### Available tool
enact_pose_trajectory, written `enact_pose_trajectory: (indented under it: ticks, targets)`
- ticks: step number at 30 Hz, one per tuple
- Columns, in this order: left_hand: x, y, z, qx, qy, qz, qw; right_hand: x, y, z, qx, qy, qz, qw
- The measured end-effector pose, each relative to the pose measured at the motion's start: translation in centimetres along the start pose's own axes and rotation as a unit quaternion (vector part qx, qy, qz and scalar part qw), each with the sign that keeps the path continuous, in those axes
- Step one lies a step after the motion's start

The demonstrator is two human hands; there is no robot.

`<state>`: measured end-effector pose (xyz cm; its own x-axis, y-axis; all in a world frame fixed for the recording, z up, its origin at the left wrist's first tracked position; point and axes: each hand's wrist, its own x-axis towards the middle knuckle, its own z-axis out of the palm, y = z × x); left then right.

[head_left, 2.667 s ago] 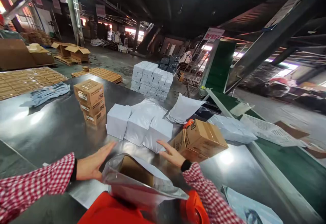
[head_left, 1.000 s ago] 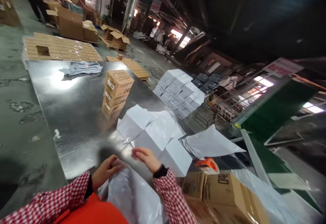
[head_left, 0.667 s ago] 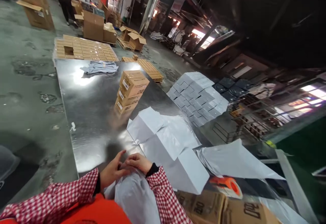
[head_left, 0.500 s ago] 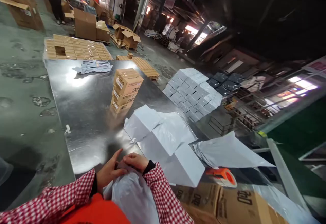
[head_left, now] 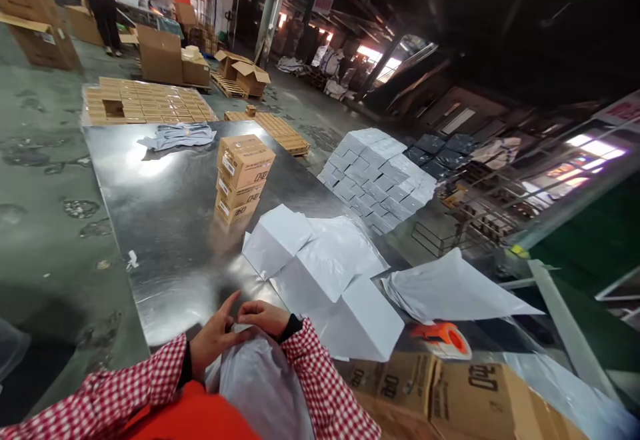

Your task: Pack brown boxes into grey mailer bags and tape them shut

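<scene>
Both hands meet at the top of a grey plastic bag (head_left: 260, 387) at the near edge of the metal table (head_left: 165, 227). Left hand (head_left: 213, 340): fingers curled on the bag's top edge, forefinger raised, thumb pressing the plastic. Right hand (head_left: 265, 315): fingers bent, pinching the same edge from the far side. The hands touch. Just beyond, three wrapped white parcels (head_left: 320, 273) lie near the table's middle. A stack of brown boxes (head_left: 243, 177) stands farther back. An orange tape roll (head_left: 445, 337) sits by the right edge.
</scene>
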<state>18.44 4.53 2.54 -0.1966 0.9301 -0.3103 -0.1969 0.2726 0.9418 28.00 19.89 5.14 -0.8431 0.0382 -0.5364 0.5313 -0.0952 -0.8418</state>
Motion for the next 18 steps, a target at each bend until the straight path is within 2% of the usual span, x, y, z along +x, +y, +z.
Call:
enact_pose_trajectory:
  ticks: [5,7,9,10,11,12,13,14,15,16,17,18]
  targets:
    - [0.0,0.1,-0.4,0.010,-0.002,-0.006,1.000,-0.4,0.4,-0.8,-0.048,0.060,0.023,0.997]
    - [-0.5,0.0,-1.1,0.053,0.023,0.007,0.998,-0.7,0.4,-1.1,-0.059,0.079,0.040,0.994]
    - [-1.4,0.7,-1.8,0.135,0.089,0.080,0.984,-1.1,0.4,-1.3,-0.063,0.091,0.060,0.992]
    - [-2.0,1.5,-2.0,0.184,0.103,0.138,0.968,-1.2,0.3,-1.2,-0.061,0.092,0.070,0.991]
    - [-2.5,2.5,-2.0,0.229,0.074,0.205,0.949,-1.2,0.1,-1.1,-0.059,0.092,0.079,0.991]
    - [-2.9,3.8,-1.7,0.268,-0.008,0.268,0.925,-1.1,-0.1,-1.0,-0.057,0.091,0.086,0.990]
    - [-3.3,5.0,-1.1,0.297,-0.126,0.315,0.892,-1.0,-0.3,-0.8,-0.056,0.096,0.090,0.990]
    - [-3.4,6.2,-0.2,0.320,-0.254,0.337,0.848,-0.9,-0.4,-0.7,-0.055,0.107,0.091,0.989]
    - [-3.5,7.2,0.7,0.344,-0.352,0.338,0.803,-0.8,-0.5,-0.6,-0.055,0.125,0.090,0.986]
    - [-3.4,7.8,1.7,0.374,-0.407,0.325,0.767,-1.0,-0.6,-0.5,-0.055,0.156,0.085,0.983]
    - [-3.2,8.1,2.5,0.411,-0.430,0.309,0.742,-1.4,-0.5,-0.6,-0.054,0.198,0.078,0.976]
    - [-3.1,8.2,3.2,0.448,-0.430,0.295,0.726,-2.1,-0.3,-0.8,-0.050,0.251,0.068,0.964]
